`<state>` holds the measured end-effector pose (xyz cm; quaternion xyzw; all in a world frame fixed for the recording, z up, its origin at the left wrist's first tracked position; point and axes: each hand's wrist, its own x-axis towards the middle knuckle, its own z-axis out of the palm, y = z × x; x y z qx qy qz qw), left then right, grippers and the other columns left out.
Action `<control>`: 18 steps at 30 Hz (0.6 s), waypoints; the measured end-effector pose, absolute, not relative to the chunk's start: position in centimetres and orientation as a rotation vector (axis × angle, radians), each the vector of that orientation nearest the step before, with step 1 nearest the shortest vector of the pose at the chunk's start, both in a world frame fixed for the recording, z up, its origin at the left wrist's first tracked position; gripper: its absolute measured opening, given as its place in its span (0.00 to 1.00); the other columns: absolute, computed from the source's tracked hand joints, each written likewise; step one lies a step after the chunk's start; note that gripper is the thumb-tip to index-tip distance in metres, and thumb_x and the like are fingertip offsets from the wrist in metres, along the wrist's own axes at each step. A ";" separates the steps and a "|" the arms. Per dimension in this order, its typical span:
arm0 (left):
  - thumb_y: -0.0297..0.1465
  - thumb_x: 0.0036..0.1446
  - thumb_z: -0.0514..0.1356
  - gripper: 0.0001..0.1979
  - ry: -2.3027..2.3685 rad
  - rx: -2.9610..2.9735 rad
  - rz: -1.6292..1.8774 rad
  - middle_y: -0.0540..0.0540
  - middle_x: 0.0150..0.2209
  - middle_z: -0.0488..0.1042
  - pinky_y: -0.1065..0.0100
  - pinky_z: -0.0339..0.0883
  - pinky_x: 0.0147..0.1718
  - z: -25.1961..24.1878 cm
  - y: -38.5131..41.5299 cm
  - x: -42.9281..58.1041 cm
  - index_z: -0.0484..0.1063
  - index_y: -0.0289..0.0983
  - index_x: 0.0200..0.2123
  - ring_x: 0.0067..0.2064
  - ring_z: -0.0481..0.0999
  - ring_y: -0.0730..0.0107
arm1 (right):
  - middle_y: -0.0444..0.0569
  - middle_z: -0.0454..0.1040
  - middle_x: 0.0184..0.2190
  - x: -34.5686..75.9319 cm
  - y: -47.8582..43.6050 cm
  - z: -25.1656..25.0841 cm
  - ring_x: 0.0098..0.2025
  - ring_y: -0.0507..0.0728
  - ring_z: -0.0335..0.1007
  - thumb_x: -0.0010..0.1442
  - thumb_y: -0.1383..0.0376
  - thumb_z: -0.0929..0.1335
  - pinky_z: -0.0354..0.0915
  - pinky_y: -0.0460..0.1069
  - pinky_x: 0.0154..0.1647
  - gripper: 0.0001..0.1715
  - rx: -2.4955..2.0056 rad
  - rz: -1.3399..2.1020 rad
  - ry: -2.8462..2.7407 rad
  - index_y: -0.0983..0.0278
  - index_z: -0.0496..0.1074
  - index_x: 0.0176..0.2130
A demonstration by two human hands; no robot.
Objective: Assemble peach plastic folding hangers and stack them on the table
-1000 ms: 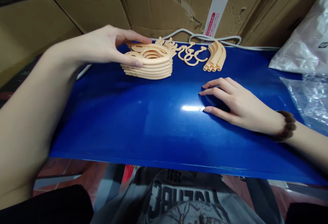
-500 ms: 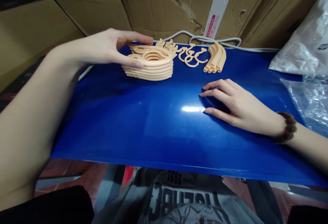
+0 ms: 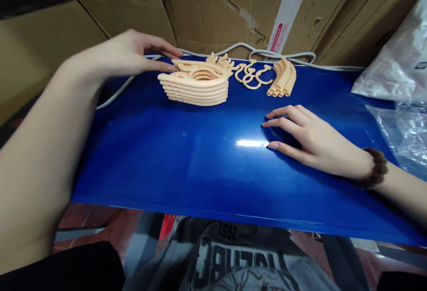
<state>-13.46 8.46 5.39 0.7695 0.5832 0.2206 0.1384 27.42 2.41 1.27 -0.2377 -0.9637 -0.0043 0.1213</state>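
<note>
Hands lie well apart on the glossy blue bench (image 3: pixel 200 162). The left hand (image 3: pixel 133 55) is open with its fingers stretched flat and holds nothing. Its fingertips reach the left end of the stack of peach plastic curved pieces (image 3: pixel 196 87); whether they touch it cannot be told. The right hand (image 3: pixel 310 140) rests palm down and open on the blue surface, with a dark brown beaded band (image 3: pixel 375 167) at its wrist. The stack sits at 11 o'clock from it, well apart, near the far edge. A wide stretch of blue runs between the hands and down to the near edge at 6 o'clock. At the stack's 3 o'clock lie loose peach hooks (image 3: pixel 250 75), then a bundle of curved peach strips (image 3: pixel 282 77). A white cable (image 3: pixel 283 54) follows the far edge below brown cardboard boxes (image 3: pixel 216 6). Clear plastic bags (image 3: pixel 400 69) crowd the 3 o'clock edge.
</note>
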 end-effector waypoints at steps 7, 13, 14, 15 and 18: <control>0.45 0.59 0.67 0.27 1.725 2.187 0.665 0.48 0.55 0.81 0.64 0.63 0.64 5.2 8.3 -12.3 0.78 0.33 0.55 0.52 0.74 0.70 | 0.61 0.72 0.56 27.5 2.3 1.3 0.56 0.65 0.71 0.73 0.53 0.65 0.66 0.61 0.57 0.23 -0.697 -0.011 -2.820 0.66 0.71 0.58; 0.49 0.57 0.68 0.30 1.700 2.177 0.756 0.46 0.54 0.82 0.62 0.64 0.63 4.8 8.2 -12.1 0.79 0.32 0.54 0.52 0.73 0.66 | 0.61 0.72 0.57 27.4 2.3 1.4 0.56 0.66 0.70 0.73 0.53 0.64 0.67 0.62 0.56 0.22 -0.731 0.010 -2.824 0.64 0.70 0.58; 0.49 0.57 0.69 0.30 1.706 2.170 0.751 0.46 0.55 0.82 0.61 0.63 0.64 4.8 8.2 -12.1 0.78 0.32 0.54 0.52 0.73 0.66 | 0.61 0.72 0.57 27.4 2.3 1.4 0.56 0.66 0.70 0.73 0.53 0.64 0.67 0.62 0.56 0.22 -0.730 0.010 -2.825 0.64 0.70 0.58; 0.49 0.58 0.68 0.30 1.708 2.168 0.738 0.46 0.55 0.81 0.60 0.61 0.66 4.8 8.2 -12.1 0.78 0.32 0.55 0.53 0.73 0.65 | 0.62 0.72 0.57 27.4 2.3 1.4 0.56 0.66 0.70 0.73 0.53 0.64 0.67 0.62 0.56 0.22 -0.729 0.009 -2.826 0.64 0.70 0.58; 0.50 0.57 0.68 0.32 1.694 2.195 0.706 0.48 0.56 0.81 0.58 0.60 0.67 4.9 8.3 -12.5 0.77 0.33 0.55 0.54 0.73 0.64 | 0.62 0.72 0.57 27.4 2.3 1.4 0.55 0.66 0.70 0.73 0.53 0.65 0.67 0.62 0.57 0.23 -0.716 -0.001 -2.827 0.66 0.71 0.58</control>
